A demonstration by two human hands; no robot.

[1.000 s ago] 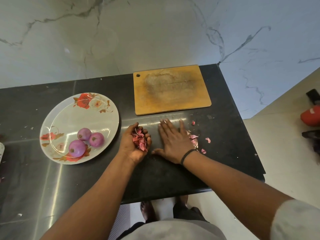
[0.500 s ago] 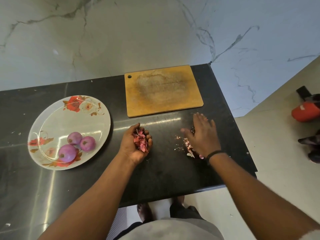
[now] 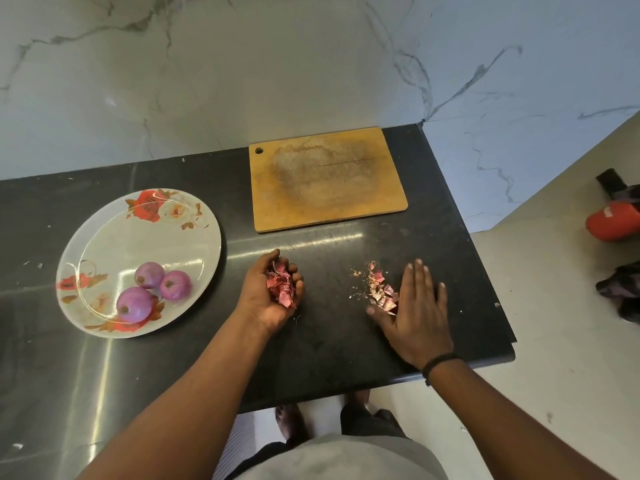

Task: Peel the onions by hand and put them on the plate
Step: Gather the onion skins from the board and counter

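Three peeled purple onions (image 3: 152, 293) lie together on the lower part of a white plate (image 3: 114, 237) with red flower prints, at the left of the black counter. My left hand (image 3: 266, 296) is cupped palm up to the right of the plate, its fingers curled round a handful of pink onion skins (image 3: 281, 287). My right hand (image 3: 417, 311) lies flat on the counter with straight fingers. A small heap of loose onion skins (image 3: 379, 291) sits against its thumb side.
A worn wooden cutting board (image 3: 325, 178) lies at the back against the marble wall. The counter's right edge (image 3: 498, 299) drops to a tiled floor, where a red object (image 3: 614, 223) and dark cloth lie. My feet show below the front edge.
My right hand swept right across the counter and now pushes the scattered skins leftward into a small heap. My left hand kept its handful and stayed in place.
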